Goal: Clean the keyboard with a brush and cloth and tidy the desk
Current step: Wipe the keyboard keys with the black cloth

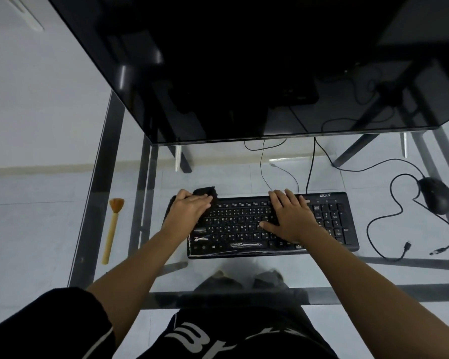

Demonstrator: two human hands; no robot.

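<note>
A black keyboard (244, 237) lies on the glass desk (130, 177) in front of me. My left hand (189, 209) presses a black cloth (205, 191) onto the keyboard's upper left corner, fingers closed over it. My right hand (288, 216) rests flat on the middle keys with fingers spread, holding nothing. A brush (112, 226) with a pale wooden handle and orange bristles lies on the desk to the left of the keyboard, bristles pointing away from me.
A black mouse (437, 194) sits at the right with its cable looped over the glass. A loose cable (405, 248) with plugs lies near the right front. A large dark monitor (244, 68) stands behind the keyboard. My legs show beneath the glass.
</note>
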